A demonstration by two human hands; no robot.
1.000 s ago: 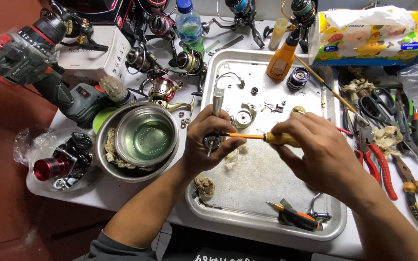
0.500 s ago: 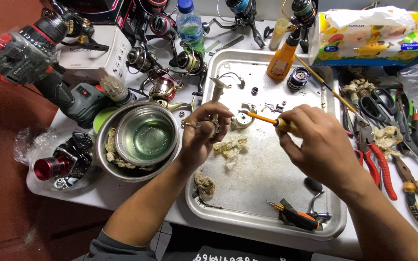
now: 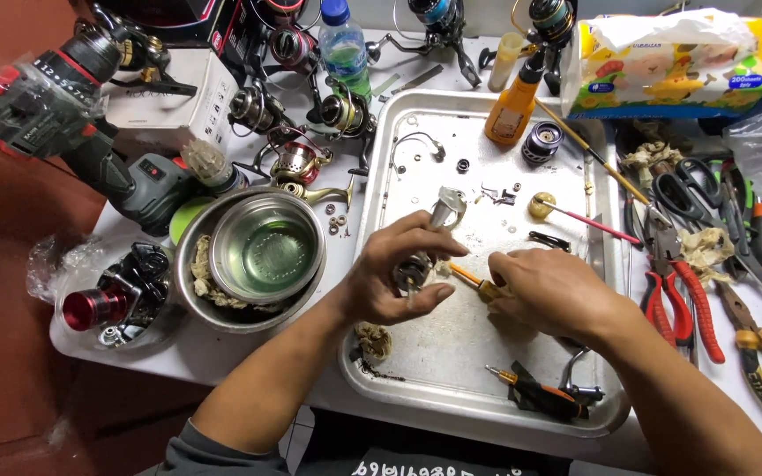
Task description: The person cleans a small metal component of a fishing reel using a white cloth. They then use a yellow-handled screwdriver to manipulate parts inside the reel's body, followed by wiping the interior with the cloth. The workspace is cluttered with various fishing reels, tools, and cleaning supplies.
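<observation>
your left hand (image 3: 390, 278) clenches a small reel part (image 3: 414, 269) over the metal tray (image 3: 451, 353); your right hand (image 3: 540, 291) grips an orange screwdriver (image 3: 474, 279) low against it. the white counter (image 3: 222, 348) is crowded with reels, pliers and a steel bowl (image 3: 262, 251).

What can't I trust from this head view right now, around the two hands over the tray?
- Reel part in the left hand: mostly covered by the curled fingers; its shape is unclear.
- Yellow screwdriver: handle end buried under the right hand; the tip is too small to judge contact.
- Small screws on the metal tray: too small to tell apart.
- Crank handle: partly hidden behind the right forearm.
</observation>
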